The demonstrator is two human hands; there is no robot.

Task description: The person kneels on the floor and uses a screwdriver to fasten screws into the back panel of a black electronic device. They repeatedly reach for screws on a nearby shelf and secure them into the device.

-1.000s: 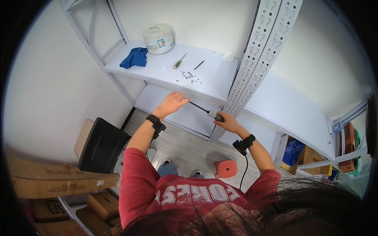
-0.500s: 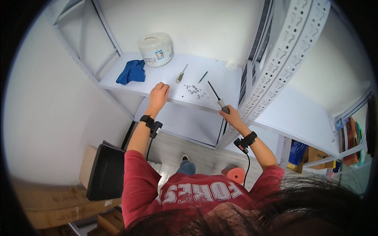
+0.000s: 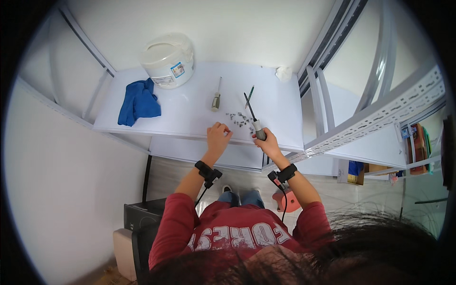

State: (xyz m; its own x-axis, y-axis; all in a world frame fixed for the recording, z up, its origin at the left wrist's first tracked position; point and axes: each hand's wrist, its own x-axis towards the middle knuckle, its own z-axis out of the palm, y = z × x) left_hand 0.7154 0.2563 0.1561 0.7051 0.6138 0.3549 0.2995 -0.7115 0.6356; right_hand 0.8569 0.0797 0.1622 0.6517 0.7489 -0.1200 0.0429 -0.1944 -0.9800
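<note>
My right hand (image 3: 268, 143) is wrapped round the grey handle of a screwdriver (image 3: 258, 127), its dark shaft slanting up and away past a pile of small screws (image 3: 240, 119). The shaft's tip passes close to a green pencil (image 3: 250, 95) lying on the white shelf (image 3: 183, 114). Just left of the screws, at the shelf's front edge, my left hand (image 3: 218, 139) has its fingers curled together. Whatever they pinch, if anything, is too small to make out. Farther back, a second screwdriver (image 3: 216, 99) with an olive handle lies with its shaft pointing away.
A white plastic tub (image 3: 172, 61) stands at the back left beside a crumpled blue cloth (image 3: 138, 103). Crumpled white tissue (image 3: 284, 73) lies in the back right corner. A perforated metal upright (image 3: 370, 121) rises to my right. Below are a red stool (image 3: 287, 202) and a lower shelf.
The view has shifted. My left hand has moved right, nearer the screws and my right hand. My right hand still grips the screwdriver, now beside the pile with its tip by the pencil.
</note>
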